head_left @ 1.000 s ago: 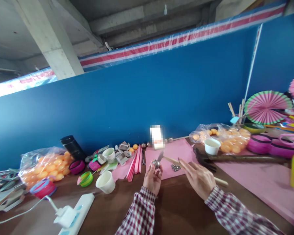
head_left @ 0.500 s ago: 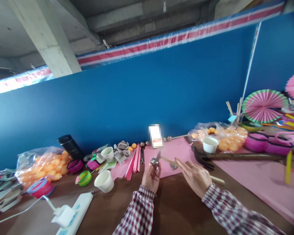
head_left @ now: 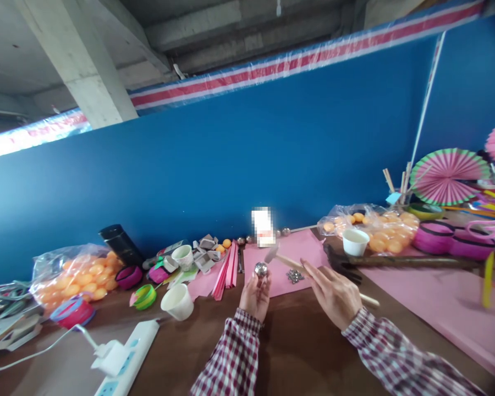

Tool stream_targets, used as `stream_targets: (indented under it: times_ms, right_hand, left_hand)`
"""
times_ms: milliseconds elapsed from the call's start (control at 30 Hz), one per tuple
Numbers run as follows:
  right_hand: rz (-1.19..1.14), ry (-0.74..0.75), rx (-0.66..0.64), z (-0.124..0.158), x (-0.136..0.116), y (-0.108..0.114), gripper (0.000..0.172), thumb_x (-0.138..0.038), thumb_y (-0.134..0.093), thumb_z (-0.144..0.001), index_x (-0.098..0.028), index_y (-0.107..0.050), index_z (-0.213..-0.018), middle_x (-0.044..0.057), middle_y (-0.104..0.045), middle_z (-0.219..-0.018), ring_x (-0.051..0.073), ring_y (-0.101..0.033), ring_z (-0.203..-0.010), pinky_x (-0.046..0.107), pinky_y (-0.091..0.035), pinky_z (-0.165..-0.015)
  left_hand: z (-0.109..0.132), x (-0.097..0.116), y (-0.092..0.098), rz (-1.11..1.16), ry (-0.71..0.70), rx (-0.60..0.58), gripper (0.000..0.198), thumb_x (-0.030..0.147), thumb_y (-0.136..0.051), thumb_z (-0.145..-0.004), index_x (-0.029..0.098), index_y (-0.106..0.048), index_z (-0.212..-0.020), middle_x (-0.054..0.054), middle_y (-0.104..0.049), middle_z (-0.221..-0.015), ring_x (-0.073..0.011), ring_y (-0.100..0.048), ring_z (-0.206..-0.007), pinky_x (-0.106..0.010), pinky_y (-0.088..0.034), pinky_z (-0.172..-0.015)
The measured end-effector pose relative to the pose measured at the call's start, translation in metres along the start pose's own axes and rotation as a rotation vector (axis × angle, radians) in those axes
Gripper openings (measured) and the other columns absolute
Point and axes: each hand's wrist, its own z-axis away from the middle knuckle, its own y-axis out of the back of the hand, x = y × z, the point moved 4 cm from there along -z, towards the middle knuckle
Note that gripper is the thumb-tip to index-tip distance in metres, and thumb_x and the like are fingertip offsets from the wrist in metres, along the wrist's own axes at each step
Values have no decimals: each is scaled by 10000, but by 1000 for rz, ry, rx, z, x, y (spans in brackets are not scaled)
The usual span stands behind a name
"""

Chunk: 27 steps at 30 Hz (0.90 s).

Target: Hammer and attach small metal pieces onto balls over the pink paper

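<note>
My left hand [head_left: 254,297] is raised over the brown table [head_left: 297,346] and pinches a small shiny metal ball [head_left: 260,269] between its fingertips. My right hand [head_left: 334,294] lies along the wooden handle of a small hammer [head_left: 286,261], index finger stretched out. The hammer's metal head hovers just above and right of the ball. The handle's end sticks out behind my wrist. A little heap of silvery metal bits [head_left: 295,275] sits on the pink paper sheet [head_left: 301,247] between my hands.
A big dark hammer [head_left: 346,264] lies to the right by a white cup [head_left: 355,242] and a bag of orange balls [head_left: 379,225]. Left are another cup [head_left: 177,301], a second bag of orange balls [head_left: 74,272], a power strip [head_left: 126,357]. Paper fans [head_left: 449,176] stand far right.
The small hammer's head has lifted up and to the right, off the metal ball. My left hand has raised the ball slightly.
</note>
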Motion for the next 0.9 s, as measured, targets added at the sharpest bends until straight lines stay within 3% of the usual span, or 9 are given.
stream_targets:
  times_ms: [200,367,500,700,900]
  right_hand:
    - [26,-4,-56,0,-3,-2,412,-275,-360,-842,-289,-326,-1252,7,-574,-687,95,-511,-583,195,-339,-535]
    - [1,-44,-32,-1,1,2,410,-314,-350,-845,-268,-333,-1253,18,-583,-712,102,-519,-624,193,-350,-571]
    - [25,-31,-61,0,-1,-3,406,-300,-351,-842,-295,-331,-1248,1,-579,-683,93,-508,-564,196,-333,-516]
    - [11,-38,-33,1,-1,-2,410,-300,-355,-841,-269,-339,-1249,7,-579,-693,89,-516,-586,192,-340,-536]
    - [32,-32,-90,0,0,-3,412,-289,-357,-843,-300,-319,-1253,0,-579,-702,97,-515,-592,199,-336,-533]
  left_hand:
    - [1,2,-4,20,-46,-34,137,121,-542,-720,79,-590,-841,-118,-621,-880,-178,-590,-866,-257,-470,-808]
    - [-1,0,-1,-13,-75,-62,224,118,-571,-702,129,-571,-925,-79,-622,-882,-145,-602,-818,-227,-483,-761]
    - [-2,-2,-1,-44,-79,-99,285,114,-575,-698,147,-550,-980,-74,-616,-891,-140,-604,-813,-222,-487,-742]
    - [-2,-2,-1,-86,-85,-88,157,113,-593,-682,109,-587,-838,-90,-619,-874,-152,-598,-833,-214,-476,-753]
    - [-3,-1,0,-100,-104,-96,264,104,-602,-671,135,-564,-931,-76,-619,-878,-144,-598,-831,-213,-474,-743]
